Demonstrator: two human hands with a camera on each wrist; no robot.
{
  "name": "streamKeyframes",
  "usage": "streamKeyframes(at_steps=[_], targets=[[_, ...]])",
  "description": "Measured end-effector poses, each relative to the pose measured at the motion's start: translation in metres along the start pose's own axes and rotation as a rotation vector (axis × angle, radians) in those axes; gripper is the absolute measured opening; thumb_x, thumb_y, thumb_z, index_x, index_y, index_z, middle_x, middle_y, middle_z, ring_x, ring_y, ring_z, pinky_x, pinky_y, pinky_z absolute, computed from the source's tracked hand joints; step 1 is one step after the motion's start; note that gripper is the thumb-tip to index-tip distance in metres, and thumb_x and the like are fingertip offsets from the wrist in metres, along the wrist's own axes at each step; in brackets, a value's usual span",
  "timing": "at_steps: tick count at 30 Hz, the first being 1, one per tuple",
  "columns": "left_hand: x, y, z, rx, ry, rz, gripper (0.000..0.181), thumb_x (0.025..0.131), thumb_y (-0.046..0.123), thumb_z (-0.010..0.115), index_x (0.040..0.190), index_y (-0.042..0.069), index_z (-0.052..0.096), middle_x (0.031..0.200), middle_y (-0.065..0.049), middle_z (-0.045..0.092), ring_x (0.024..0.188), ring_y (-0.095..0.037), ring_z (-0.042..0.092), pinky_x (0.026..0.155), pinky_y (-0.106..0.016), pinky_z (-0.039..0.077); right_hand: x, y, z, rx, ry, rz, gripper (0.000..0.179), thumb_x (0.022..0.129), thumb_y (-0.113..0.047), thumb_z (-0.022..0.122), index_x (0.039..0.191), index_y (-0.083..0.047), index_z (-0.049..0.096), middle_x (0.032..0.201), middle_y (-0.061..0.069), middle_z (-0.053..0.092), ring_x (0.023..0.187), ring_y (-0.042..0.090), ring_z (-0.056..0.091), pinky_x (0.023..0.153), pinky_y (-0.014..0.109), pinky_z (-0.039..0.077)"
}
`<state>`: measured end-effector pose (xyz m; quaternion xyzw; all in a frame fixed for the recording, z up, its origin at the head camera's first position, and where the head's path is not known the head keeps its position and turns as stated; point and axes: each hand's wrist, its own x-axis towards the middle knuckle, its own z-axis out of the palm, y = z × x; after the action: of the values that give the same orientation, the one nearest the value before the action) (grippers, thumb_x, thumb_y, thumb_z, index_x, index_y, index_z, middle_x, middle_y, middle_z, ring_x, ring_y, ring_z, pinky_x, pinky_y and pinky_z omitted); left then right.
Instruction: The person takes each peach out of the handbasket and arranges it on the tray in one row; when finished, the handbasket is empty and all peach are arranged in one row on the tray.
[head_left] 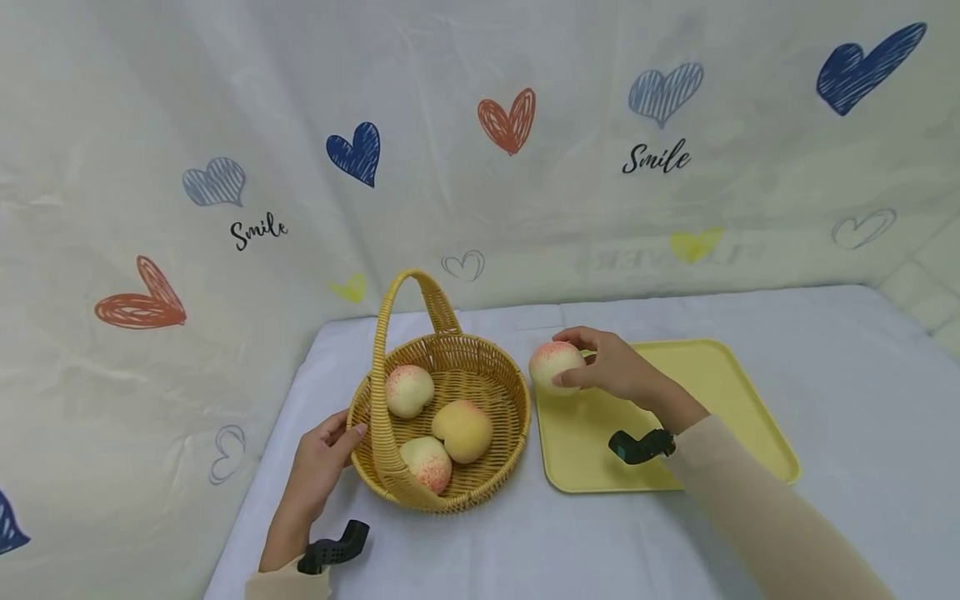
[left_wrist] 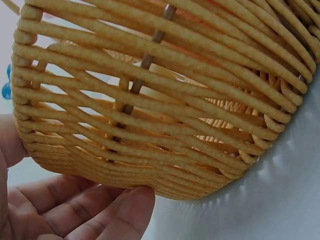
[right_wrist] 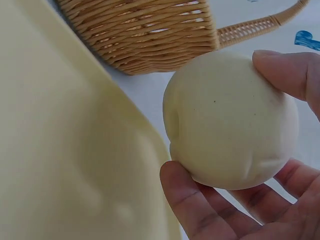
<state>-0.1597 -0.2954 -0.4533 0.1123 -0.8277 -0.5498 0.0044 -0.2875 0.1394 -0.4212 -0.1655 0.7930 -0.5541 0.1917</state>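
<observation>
My right hand [head_left: 611,367] grips a pale peach [head_left: 556,367] with a pink blush, fingers and thumb around its sides. In the right wrist view the peach [right_wrist: 230,120] shows its creamy underside over the tray's edge. With thumb at the rim and fingers along the outer wall, my left hand [head_left: 321,458] holds the left side of a wicker basket [head_left: 517,417]. Woven strands of the basket [left_wrist: 150,110] fill the left wrist view, fingertips against them. Inside lie a pink-white peach [head_left: 409,391], a yellower peach [head_left: 463,431] and a speckled peach [head_left: 427,464].
A yellow tray [head_left: 720,417] lies right of the basket, beneath my right hand and forearm. The basket's tall arched handle [head_left: 381,400] rises over its left side. A white cloth covers the table [head_left: 570,542]; behind it hangs a curtain [head_left: 450,192] printed with hearts.
</observation>
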Motion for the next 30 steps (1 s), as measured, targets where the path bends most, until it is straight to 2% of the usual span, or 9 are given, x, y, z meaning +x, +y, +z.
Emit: streamKeyframes(at_steps=[12, 17, 26, 30], targets=[[-0.001, 0.005, 0.0, -0.038, -0.009, 0.004, 0.047, 0.107, 0.025, 0.061, 0.147, 0.002, 0.055, 0.134, -0.022, 0.066, 0.101, -0.009, 0.069, 0.08, -0.025, 0.059, -0.005, 0.026, 0.007, 0.065, -0.009, -0.021, 0.063, 0.085, -0.015, 0.084, 0.141, -0.007, 0.056, 0.14, 0.016, 0.056, 0.108, 0.029, 0.067, 0.086, 0.037, 0.053], [-0.002, 0.004, 0.0, -0.025, -0.003, -0.007, 0.047, 0.106, 0.026, 0.062, 0.147, 0.003, 0.056, 0.133, -0.021, 0.066, 0.101, -0.01, 0.069, 0.081, -0.026, 0.059, -0.007, 0.031, 0.009, 0.084, -0.015, -0.038, 0.067, 0.084, -0.014, 0.085, 0.143, -0.003, 0.054, 0.14, 0.018, 0.057, 0.109, 0.029, 0.067, 0.087, 0.035, 0.054], [-0.002, 0.001, -0.001, -0.003, 0.002, -0.024, 0.045, 0.105, 0.024, 0.063, 0.146, 0.004, 0.057, 0.131, -0.02, 0.067, 0.102, -0.012, 0.069, 0.082, -0.026, 0.059, -0.005, 0.041, 0.011, 0.143, -0.029, -0.024, 0.07, 0.083, -0.011, 0.087, 0.144, -0.005, 0.054, 0.142, 0.018, 0.057, 0.112, 0.028, 0.067, 0.087, 0.036, 0.056], [-0.003, 0.0, -0.001, -0.01, 0.002, -0.025, 0.049, 0.106, 0.026, 0.063, 0.148, 0.003, 0.054, 0.136, -0.021, 0.065, 0.104, -0.009, 0.068, 0.083, -0.025, 0.058, -0.004, 0.043, 0.012, 0.153, -0.033, -0.031, 0.07, 0.082, -0.009, 0.086, 0.144, -0.006, 0.054, 0.142, 0.018, 0.056, 0.113, 0.028, 0.067, 0.086, 0.037, 0.057]])
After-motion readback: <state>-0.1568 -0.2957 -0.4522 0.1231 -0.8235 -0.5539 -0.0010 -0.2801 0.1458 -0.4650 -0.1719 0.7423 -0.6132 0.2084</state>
